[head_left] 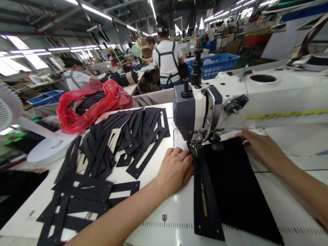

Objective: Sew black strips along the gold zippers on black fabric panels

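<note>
A black fabric panel [235, 184] lies flat on the white sewing table [164, 218], with a black zipper strip [205, 194] with gold teeth along its left edge. The strip's far end sits under the presser foot of the white sewing machine [230, 99]. My left hand [175, 169] rests with curled fingers against the zipper strip's left edge, just in front of the foot. My right hand [258, 145] lies flat on the panel's far right corner, fingers pointing at the needle area.
Several black frame-shaped cut pieces [107, 153] are spread over the table's left half. A red plastic bag [89, 104] holding dark goods sits behind them, a white fan [15, 112] at far left. People work at benches beyond, near a blue crate [217, 65].
</note>
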{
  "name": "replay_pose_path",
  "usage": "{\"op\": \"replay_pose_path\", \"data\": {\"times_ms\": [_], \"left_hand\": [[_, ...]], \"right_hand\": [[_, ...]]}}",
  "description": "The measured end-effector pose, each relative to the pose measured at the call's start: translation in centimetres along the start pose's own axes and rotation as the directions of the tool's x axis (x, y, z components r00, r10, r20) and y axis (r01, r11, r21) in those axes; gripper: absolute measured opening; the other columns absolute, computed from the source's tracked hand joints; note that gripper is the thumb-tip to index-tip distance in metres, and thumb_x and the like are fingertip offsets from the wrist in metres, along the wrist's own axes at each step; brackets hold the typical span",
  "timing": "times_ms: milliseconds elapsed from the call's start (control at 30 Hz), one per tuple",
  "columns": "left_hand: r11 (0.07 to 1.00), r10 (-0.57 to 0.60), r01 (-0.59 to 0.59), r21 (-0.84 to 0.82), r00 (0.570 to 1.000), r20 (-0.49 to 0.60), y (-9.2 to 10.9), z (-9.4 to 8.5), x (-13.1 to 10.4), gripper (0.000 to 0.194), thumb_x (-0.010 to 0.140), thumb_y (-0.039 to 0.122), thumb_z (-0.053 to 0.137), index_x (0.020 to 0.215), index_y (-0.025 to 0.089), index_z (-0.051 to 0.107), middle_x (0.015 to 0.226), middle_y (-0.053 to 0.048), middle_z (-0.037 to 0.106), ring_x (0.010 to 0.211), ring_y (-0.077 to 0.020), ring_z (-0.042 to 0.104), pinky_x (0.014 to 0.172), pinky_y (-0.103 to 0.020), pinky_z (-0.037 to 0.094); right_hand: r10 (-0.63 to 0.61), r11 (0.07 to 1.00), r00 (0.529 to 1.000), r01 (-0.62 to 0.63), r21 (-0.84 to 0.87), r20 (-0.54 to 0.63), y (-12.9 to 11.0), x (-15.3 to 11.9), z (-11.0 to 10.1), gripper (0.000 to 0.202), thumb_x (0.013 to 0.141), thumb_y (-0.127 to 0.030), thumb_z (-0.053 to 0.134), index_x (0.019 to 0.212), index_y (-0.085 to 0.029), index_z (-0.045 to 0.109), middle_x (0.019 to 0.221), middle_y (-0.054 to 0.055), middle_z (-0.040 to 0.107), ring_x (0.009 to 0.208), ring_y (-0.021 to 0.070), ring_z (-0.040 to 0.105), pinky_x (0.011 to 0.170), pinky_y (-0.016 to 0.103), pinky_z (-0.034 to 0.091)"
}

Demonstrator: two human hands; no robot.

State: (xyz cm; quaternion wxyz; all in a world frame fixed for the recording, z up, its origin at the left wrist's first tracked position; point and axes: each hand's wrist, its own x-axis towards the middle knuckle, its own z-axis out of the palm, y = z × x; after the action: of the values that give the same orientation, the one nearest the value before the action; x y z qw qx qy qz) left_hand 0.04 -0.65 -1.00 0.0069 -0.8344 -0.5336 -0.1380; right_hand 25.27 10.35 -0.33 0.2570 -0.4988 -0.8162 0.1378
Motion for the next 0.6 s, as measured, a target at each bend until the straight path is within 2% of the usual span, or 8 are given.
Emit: {"op": "replay_pose_path", "data": {"times_ms": [67, 167, 267, 400, 500, 567, 600], "left_hand": [[1.000, 0.009, -0.009, 0.014, 1.000, -0.004, 0.0, 0.1, 0.0, 0.014, 0.085, 0.022, 0.047, 0.091, 0.015, 0.058, 0.104, -0.008, 0.060, 0.090, -0.0251, 0.048, 0.078, -0.042, 0.038], [0.999, 0.027, -0.027, 0.031, 0.999, -0.022, 0.1, 0.2, 0.1, 0.013, 0.083, 0.021, 0.048, 0.087, 0.015, 0.060, 0.099, -0.008, 0.061, 0.091, -0.0253, 0.050, 0.079, -0.042, 0.038], [0.999, 0.024, -0.022, 0.034, 0.999, -0.035, 0.2, 0.2, 0.1, 0.013, 0.083, 0.021, 0.049, 0.086, 0.016, 0.060, 0.096, -0.008, 0.062, 0.091, -0.0252, 0.050, 0.080, -0.042, 0.039], [0.999, -0.035, 0.032, -0.039, 0.995, -0.091, 0.3, 0.6, -0.1, 0.011, 0.082, 0.019, 0.051, 0.088, 0.017, 0.059, 0.101, -0.007, 0.061, 0.094, -0.0243, 0.052, 0.082, -0.043, 0.041], [0.985, -0.121, 0.091, -0.150, 0.971, -0.206, 0.1, 1.3, -0.5, 0.019, 0.080, 0.020, 0.054, 0.099, 0.014, 0.055, 0.106, -0.010, 0.059, 0.097, -0.0240, 0.053, 0.085, -0.043, 0.045], [0.980, -0.120, 0.071, -0.187, 0.955, -0.269, -0.1, 1.8, -0.7, 0.028, 0.081, 0.020, 0.054, 0.107, 0.012, 0.052, 0.110, -0.013, 0.058, 0.101, -0.0246, 0.054, 0.089, -0.044, 0.047], [0.981, -0.094, 0.040, -0.187, 0.952, -0.290, -0.2, 2.1, -0.8, 0.029, 0.083, 0.019, 0.053, 0.110, 0.012, 0.052, 0.113, -0.014, 0.058, 0.104, -0.0246, 0.054, 0.091, -0.044, 0.047]], "right_hand": [[-0.032, 0.997, 0.999, 0.034, -0.074, 0.039, 0.0, 0.2, 0.2, 0.046, 0.094, -0.037, 0.026, 0.085, -0.018, 0.067, 0.081, 0.005, 0.069, 0.072, 0.0172, 0.064, 0.064, 0.025, 0.046], [-0.104, 0.965, 0.992, 0.118, -0.234, 0.070, 0.2, 0.4, 1.3, 0.036, 0.090, -0.038, 0.039, 0.086, -0.019, 0.069, 0.085, 0.007, 0.070, 0.079, 0.0250, 0.063, 0.071, 0.035, 0.044], [-0.155, 0.913, 0.987, 0.156, -0.377, 0.034, 0.5, 0.4, 1.9, 0.038, 0.091, -0.035, 0.037, 0.097, -0.014, 0.068, 0.085, 0.014, 0.069, 0.077, 0.0321, 0.062, 0.070, 0.044, 0.041], [-0.215, 0.854, 0.975, 0.160, -0.495, -0.056, -0.6, -0.1, 0.8, 0.037, 0.091, -0.023, 0.034, 0.098, -0.005, 0.065, 0.080, 0.021, 0.065, 0.079, 0.0342, 0.060, 0.070, 0.047, 0.041], [-0.364, 0.841, 0.929, 0.300, -0.451, -0.061, -3.3, -1.2, 1.1, 0.030, 0.091, -0.025, 0.040, 0.091, -0.010, 0.066, 0.090, 0.016, 0.065, 0.088, 0.0288, 0.059, 0.081, 0.043, 0.044], [-0.522, 0.826, 0.851, 0.488, -0.281, -0.056, -5.2, -2.0, 2.5, 0.026, 0.092, -0.024, 0.042, 0.095, -0.011, 0.065, 0.096, 0.012, 0.066, 0.092, 0.0240, 0.060, 0.085, 0.038, 0.047], [-0.553, 0.819, 0.831, 0.530, -0.219, -0.055, -5.9, -2.3, 3.4, 0.027, 0.092, -0.022, 0.041, 0.104, -0.009, 0.062, 0.102, 0.012, 0.065, 0.096, 0.0229, 0.059, 0.087, 0.037, 0.048]]}}
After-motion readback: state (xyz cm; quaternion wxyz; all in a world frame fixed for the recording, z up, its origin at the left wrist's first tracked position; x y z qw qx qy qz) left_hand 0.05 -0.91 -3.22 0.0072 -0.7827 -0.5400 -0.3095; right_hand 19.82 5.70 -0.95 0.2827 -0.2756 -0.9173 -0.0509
